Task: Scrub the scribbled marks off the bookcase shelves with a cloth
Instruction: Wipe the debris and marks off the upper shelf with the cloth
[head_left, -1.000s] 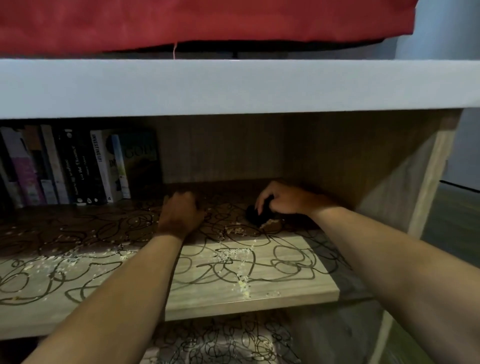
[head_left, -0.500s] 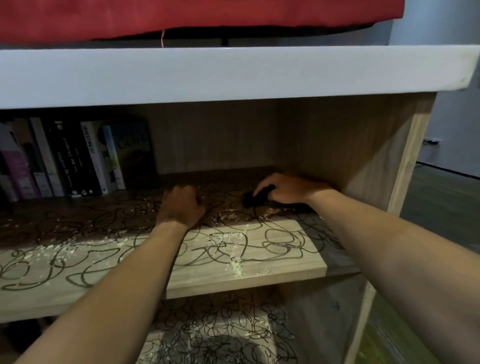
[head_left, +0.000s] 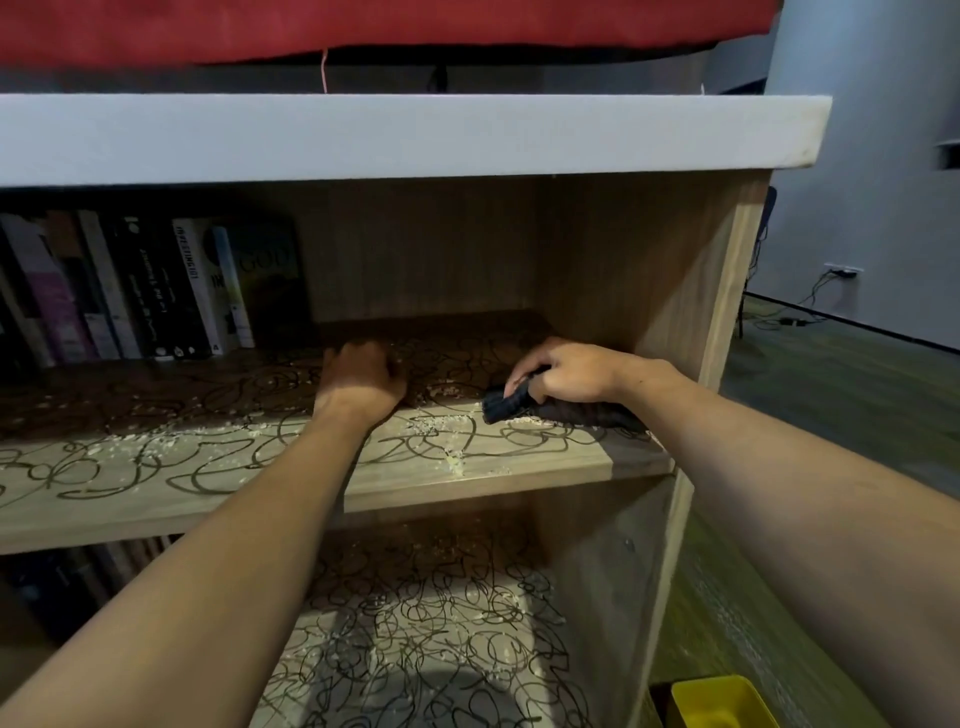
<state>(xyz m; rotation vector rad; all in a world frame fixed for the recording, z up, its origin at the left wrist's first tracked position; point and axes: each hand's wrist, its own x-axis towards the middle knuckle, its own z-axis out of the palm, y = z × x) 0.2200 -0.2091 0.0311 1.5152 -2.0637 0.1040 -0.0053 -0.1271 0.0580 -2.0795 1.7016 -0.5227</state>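
Around: upright row of books (head_left: 130, 291) stood left on the scribbled wooden shelf (head_left: 218, 478); yellow plastic tub (head_left: 719, 701) below.
Hands: left hand (head_left: 361, 382) rested on the shelf, its fingers hidden; right hand (head_left: 569, 371) gripped the dark rolled cloth (head_left: 550, 408).
Change: the cloth had slid forward, out of the back corner.

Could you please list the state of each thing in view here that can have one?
Right hand: grips the cloth.
Cloth: dark, bunched, on the upper shelf.
Left hand: rests on the upper shelf, holding nothing visible.
Upper shelf: still scribbled, strewn with pale crumbs.
Lower shelf: scribbled all over, crumbs too.
Books: upright, at the back left.
Yellow tub: on the floor, contents unclear.
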